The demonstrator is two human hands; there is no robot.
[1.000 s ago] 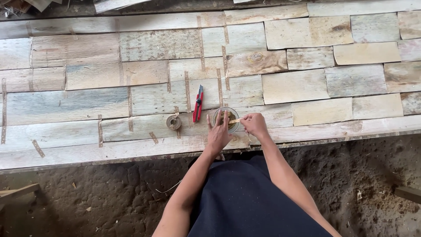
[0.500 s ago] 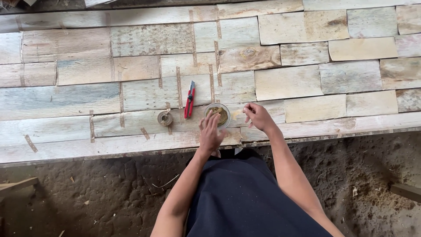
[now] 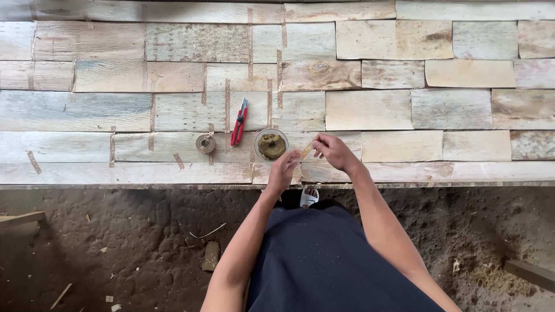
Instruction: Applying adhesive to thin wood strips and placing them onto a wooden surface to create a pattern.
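My right hand [image 3: 332, 151] pinches a small strip of brown tape [image 3: 306, 151] just right of a round clear bowl [image 3: 271, 144] holding brown paste. My left hand [image 3: 283, 171] rests with curled fingers on the wood near the bowl's front edge and touches the strip's lower end. A red utility knife [image 3: 239, 122] lies up and left of the bowl. A small roll of brown tape [image 3: 204, 143] sits further left. All rest on a panel of pale wooden blocks [image 3: 404, 110].
Strips of brown tape cover several joints between the blocks. Below the panel's front edge [image 3: 144, 186] is dark dirt floor with wood chips and a small block [image 3: 211, 255]. A plank end [image 3: 529, 273] lies at lower right.
The view has shifted so the bowl, knife and roll sit further left. My right hand has come in closer to the bowl and my left hand has drawn back toward the panel's edge.
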